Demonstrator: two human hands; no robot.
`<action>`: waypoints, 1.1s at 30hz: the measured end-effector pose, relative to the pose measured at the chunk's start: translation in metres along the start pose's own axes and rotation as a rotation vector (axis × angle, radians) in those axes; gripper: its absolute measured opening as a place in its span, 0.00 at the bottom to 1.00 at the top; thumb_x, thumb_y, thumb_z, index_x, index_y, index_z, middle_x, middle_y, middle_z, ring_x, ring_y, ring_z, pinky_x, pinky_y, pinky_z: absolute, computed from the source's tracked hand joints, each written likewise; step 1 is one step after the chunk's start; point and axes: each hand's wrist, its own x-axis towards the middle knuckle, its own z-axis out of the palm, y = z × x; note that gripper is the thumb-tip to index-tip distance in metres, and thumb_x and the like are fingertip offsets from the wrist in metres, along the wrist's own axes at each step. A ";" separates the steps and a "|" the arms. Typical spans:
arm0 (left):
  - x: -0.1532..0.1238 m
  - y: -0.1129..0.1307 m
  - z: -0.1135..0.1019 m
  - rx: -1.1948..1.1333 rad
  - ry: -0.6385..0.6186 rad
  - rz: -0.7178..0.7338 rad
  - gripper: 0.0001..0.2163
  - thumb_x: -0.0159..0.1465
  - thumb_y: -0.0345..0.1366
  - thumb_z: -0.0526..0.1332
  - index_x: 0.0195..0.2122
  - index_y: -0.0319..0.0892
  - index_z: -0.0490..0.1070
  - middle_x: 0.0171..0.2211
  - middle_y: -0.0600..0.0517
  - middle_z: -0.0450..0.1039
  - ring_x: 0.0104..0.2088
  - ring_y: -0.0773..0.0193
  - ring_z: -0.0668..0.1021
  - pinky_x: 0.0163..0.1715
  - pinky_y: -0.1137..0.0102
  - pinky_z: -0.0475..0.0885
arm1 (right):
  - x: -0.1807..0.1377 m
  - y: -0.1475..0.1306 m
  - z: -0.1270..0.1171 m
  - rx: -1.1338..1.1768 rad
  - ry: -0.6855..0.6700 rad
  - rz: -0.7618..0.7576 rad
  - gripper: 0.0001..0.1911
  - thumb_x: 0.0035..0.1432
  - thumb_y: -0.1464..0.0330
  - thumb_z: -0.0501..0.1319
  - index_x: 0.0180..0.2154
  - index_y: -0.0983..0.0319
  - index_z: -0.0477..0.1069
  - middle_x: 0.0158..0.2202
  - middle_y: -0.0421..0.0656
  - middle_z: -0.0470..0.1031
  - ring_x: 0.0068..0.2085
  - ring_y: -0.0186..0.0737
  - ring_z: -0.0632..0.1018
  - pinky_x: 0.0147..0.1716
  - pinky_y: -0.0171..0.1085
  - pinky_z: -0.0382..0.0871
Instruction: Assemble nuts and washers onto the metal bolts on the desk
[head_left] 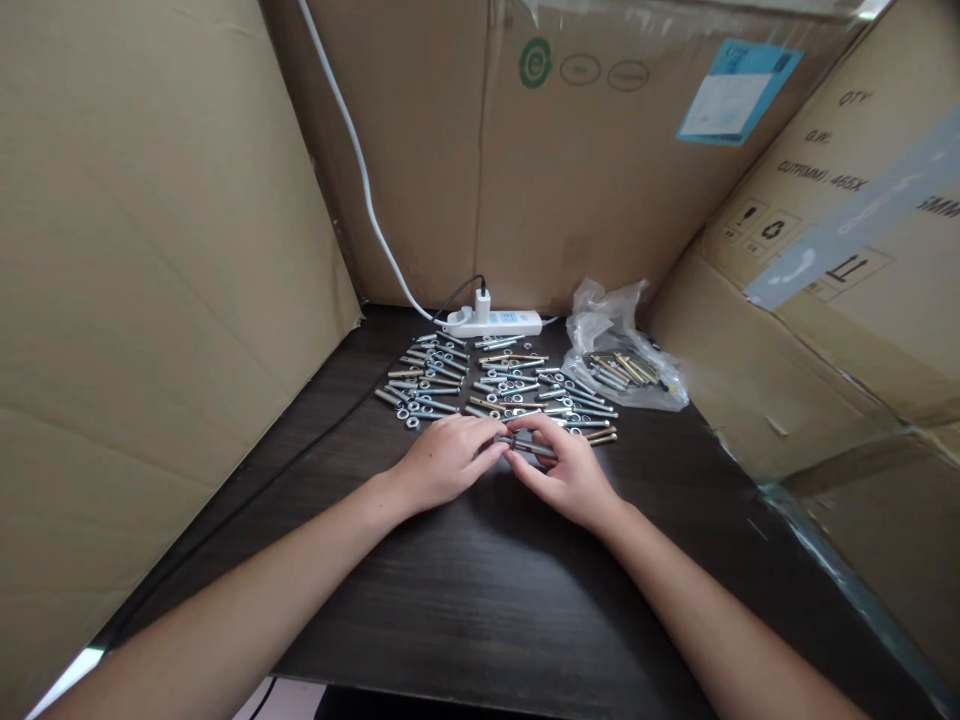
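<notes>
Just in front of the rows of hardware, my left hand (454, 458) and my right hand (564, 468) meet fingertip to fingertip. Between them lies a grey metal bolt (534, 447), roughly level. My right thumb and fingers are closed around its shaft. The fingers of my left hand pinch its left end, where a small dark ring or nut (513, 440) shows in part. Behind my hands are several loose bolts with sleeves (439, 365), silver and brassy, mixed with nuts (412, 423) and washers.
A clear plastic bag (667, 385) with more bolts lies at the back right. A white power strip (517, 323) with a plugged-in charger (482, 303) stands at the back. A black cable (300, 440) crosses the dark table (480, 610) on the left. Cardboard walls (420, 160) enclose three sides.
</notes>
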 end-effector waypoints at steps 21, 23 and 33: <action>0.003 -0.013 0.002 -0.034 -0.020 -0.073 0.04 0.63 0.35 0.57 0.39 0.42 0.66 0.36 0.52 0.69 0.37 0.62 0.71 0.38 0.68 0.66 | 0.002 0.007 -0.003 -0.088 0.089 0.002 0.09 0.52 0.68 0.60 0.37 0.61 0.71 0.32 0.40 0.77 0.29 0.34 0.76 0.27 0.29 0.71; 0.003 -0.010 0.001 -0.153 0.084 -0.104 0.06 0.65 0.36 0.54 0.42 0.43 0.64 0.35 0.53 0.69 0.34 0.65 0.71 0.35 0.70 0.66 | 0.002 0.008 -0.002 -0.092 0.099 0.016 0.09 0.52 0.68 0.60 0.37 0.61 0.71 0.32 0.40 0.77 0.28 0.34 0.76 0.26 0.29 0.71; -0.004 0.009 -0.005 -0.223 -0.019 -0.056 0.07 0.64 0.35 0.53 0.43 0.43 0.61 0.32 0.54 0.69 0.29 0.68 0.72 0.31 0.73 0.66 | -0.001 0.001 -0.002 -0.111 0.115 -0.056 0.07 0.52 0.68 0.61 0.35 0.62 0.70 0.27 0.39 0.75 0.24 0.31 0.73 0.24 0.28 0.67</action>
